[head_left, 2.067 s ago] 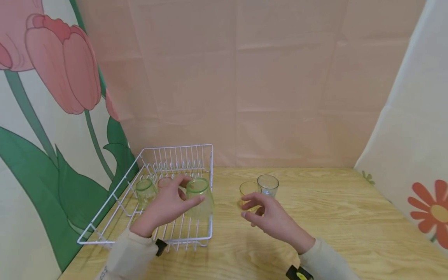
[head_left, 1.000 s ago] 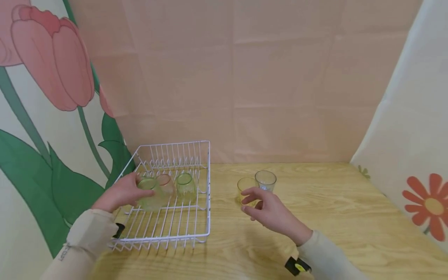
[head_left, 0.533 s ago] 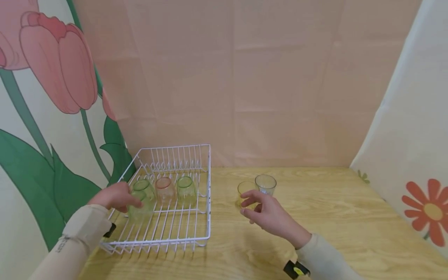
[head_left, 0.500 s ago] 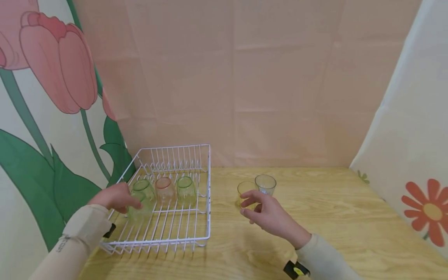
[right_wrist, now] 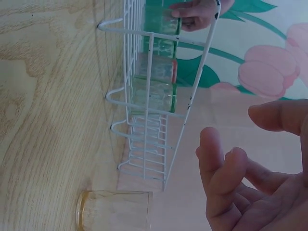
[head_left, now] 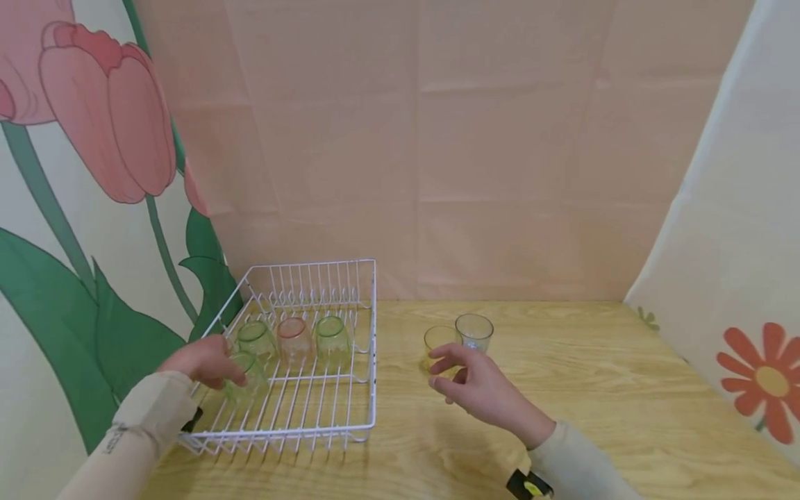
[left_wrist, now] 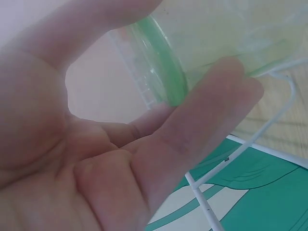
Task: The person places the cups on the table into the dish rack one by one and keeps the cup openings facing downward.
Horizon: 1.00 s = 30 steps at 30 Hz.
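Observation:
My left hand (head_left: 206, 361) holds an upside-down green glass (head_left: 250, 387) at the front left of the white wire dish rack (head_left: 281, 434). In the left wrist view, thumb and fingers stand round this glass's green base (left_wrist: 166, 62). Behind it in the rack stand a green glass (head_left: 265, 344), a pink glass (head_left: 295, 344) and another green glass (head_left: 333, 344), all upside down in a row. My right hand (head_left: 490, 389) hovers with loosely bent fingers in front of a yellow glass (head_left: 439, 337), holding nothing. A bluish-grey clear glass (head_left: 476, 332) stands mouth up beside the yellow one.
The rack stands on a wood-grain table (head_left: 594, 389) at the left. A plain pinkish cloth (head_left: 500, 173) hangs behind. Tulip-printed cloth (head_left: 112, 125) borders the left side, and flower-printed cloth (head_left: 737, 229) the right.
My left hand has carried the green glass from the rack's right side to the left, then lowered it towards the front, before the row. The right hand has stayed nearly still.

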Motion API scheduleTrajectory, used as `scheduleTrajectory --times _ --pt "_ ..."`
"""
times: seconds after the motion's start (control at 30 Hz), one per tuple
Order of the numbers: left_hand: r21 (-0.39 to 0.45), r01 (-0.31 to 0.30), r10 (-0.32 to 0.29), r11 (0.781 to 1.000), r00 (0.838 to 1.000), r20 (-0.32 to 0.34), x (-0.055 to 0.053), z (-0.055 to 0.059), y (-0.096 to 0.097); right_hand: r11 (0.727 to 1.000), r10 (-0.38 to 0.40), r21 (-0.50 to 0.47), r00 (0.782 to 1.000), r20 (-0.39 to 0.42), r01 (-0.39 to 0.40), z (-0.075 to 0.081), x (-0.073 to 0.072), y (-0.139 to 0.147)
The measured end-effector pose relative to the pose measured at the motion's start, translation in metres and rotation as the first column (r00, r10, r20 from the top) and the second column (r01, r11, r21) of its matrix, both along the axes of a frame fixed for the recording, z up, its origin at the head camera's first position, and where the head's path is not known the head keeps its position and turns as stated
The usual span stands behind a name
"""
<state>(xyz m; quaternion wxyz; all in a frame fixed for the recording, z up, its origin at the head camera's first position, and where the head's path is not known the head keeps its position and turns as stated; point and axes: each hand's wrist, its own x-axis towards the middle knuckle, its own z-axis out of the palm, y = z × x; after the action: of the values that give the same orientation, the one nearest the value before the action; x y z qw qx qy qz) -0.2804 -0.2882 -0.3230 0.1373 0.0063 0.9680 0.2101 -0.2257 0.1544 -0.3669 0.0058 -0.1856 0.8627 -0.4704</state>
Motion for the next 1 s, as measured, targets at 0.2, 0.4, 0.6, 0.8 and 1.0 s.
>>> scheduleTrajectory --times 0.2,0.4,0.6,0.8,1.0 --pt "-0.004 0.002 -0.003 1.0 1.0 -0.019 0.001 0.001 0.0 1.0 -0.001 0.003 1.0 -0.021 0.001 0.001 0.0 -0.003" --pt "0.012 -0.002 0.002 1.0 1.0 -0.023 -0.001 0.0 -0.001 0.999 -0.02 0.027 0.999 -0.031 0.021 -0.001 -0.001 -0.002" --pt "0.015 -0.008 0.008 1.0 1.0 0.006 -0.006 0.002 -0.001 0.986 -0.139 0.081 0.988 -0.069 0.144 -0.007 -0.009 0.007" --pt "0.006 -0.014 0.014 1.0 1.0 0.017 -0.005 0.001 -0.001 0.949 -0.258 0.155 0.96 -0.108 0.273 -0.02 -0.023 0.019" --pt "-0.001 -0.009 0.009 1.0 1.0 0.001 -0.005 0.0 0.0 0.931 -0.299 0.181 0.947 -0.116 0.316 -0.035 -0.033 0.029"
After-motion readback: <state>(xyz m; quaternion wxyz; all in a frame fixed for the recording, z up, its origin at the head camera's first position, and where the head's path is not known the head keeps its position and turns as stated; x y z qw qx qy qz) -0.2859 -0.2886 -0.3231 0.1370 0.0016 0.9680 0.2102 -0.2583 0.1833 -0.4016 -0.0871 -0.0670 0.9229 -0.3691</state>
